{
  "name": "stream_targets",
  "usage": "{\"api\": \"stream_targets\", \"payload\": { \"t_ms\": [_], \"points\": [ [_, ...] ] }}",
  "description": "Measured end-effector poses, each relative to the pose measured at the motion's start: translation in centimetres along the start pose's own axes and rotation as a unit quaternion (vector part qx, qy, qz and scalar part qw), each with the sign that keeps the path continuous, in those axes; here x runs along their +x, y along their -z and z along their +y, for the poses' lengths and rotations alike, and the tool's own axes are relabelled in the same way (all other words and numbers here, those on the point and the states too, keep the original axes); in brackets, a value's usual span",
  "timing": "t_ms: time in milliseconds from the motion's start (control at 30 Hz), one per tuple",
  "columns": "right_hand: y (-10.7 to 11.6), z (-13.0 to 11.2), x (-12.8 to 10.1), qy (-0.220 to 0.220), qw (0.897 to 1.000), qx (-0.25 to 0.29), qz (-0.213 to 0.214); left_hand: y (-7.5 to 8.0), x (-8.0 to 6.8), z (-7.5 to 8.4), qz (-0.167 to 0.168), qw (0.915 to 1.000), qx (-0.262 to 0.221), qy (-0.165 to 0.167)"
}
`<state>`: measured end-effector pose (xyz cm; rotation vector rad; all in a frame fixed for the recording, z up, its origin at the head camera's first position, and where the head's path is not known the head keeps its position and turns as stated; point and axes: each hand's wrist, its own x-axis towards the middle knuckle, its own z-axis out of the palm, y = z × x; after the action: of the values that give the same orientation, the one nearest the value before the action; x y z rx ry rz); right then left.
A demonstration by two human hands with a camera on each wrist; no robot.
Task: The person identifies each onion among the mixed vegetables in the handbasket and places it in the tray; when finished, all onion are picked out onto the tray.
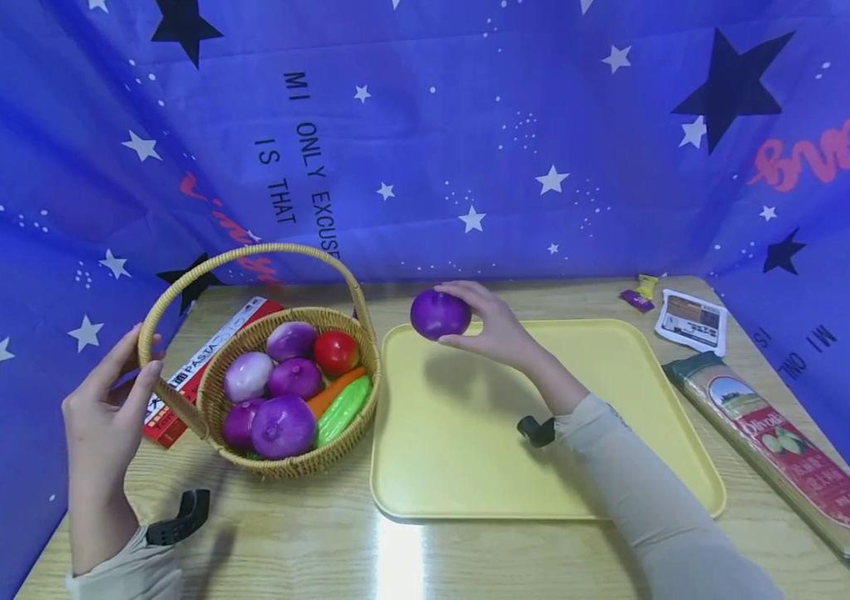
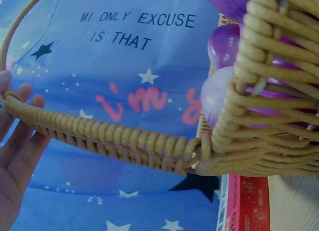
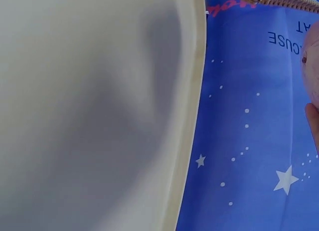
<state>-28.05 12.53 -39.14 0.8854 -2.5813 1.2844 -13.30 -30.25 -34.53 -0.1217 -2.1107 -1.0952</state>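
My left hand (image 1: 105, 421) holds the side of the handle (image 1: 248, 252) of a wicker basket (image 1: 278, 468), thumb on one side and fingers behind. Several purple onions (image 1: 284, 427) fill the basket, along with a paler purple-white onion (image 1: 248, 376), a red tomato (image 1: 336, 352), a carrot (image 1: 333, 392) and a green ridged vegetable (image 1: 345, 411). My right hand (image 1: 498, 333) grips one purple onion (image 1: 438, 315) between thumb and fingers, above the far left part of a yellow tray (image 1: 545, 467). In the right wrist view only an edge of that onion (image 3: 311, 66) shows.
A red pasta box (image 1: 170, 417) lies behind the basket's left side. Right of the tray lie a long pasta packet (image 1: 792, 458), a white-edged packet (image 1: 691, 322) and two small wrapped sweets (image 1: 641, 293). Blue star-printed cloth (image 1: 455, 150) surrounds the table.
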Motion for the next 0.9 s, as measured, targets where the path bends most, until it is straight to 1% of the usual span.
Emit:
{"api": "stream_targets", "payload": {
  "t_ms": [67,167,267,333,367,433,567,667,900],
  "points": [
    [0.0,0.3,0.1,0.0,1.0,-0.003,-0.004,0.3,0.1,0.0,-0.018,0.9998,0.0,0.006],
    [-0.1,0.6,0.2,-0.001,1.0,-0.008,-0.01,1.0,0.6,0.0,-0.069,0.9973,0.022,0.008],
    [-0.1,1.0,0.2,-0.008,1.0,-0.01,-0.017,1.8,1.3,0.3,-0.128,0.9907,0.045,0.015],
    [-0.2,1.2,0.1,-0.014,1.0,-0.009,-0.021,2.2,1.5,0.4,-0.155,0.9863,0.051,0.022],
    [-0.4,1.4,0.1,-0.016,1.0,-0.006,-0.024,2.3,1.6,0.4,-0.164,0.985,0.048,0.024],
    [-0.6,1.6,0.0,-0.019,0.999,0.002,-0.029,2.4,1.5,0.3,-0.172,0.984,0.037,0.024],
    [-1.1,2.2,0.0,-0.026,0.998,0.035,-0.041,2.4,1.3,-0.1,-0.183,0.9827,0.02,0.024],
    [-1.4,2.6,0.0,-0.029,0.997,0.052,-0.054,2.6,1.4,-0.3,-0.192,0.9808,0.014,0.03],
    [-1.9,3.2,0.3,-0.04,0.996,0.033,-0.076,2.5,1.5,-0.7,-0.197,0.9801,-0.002,0.024]
  ]
}}
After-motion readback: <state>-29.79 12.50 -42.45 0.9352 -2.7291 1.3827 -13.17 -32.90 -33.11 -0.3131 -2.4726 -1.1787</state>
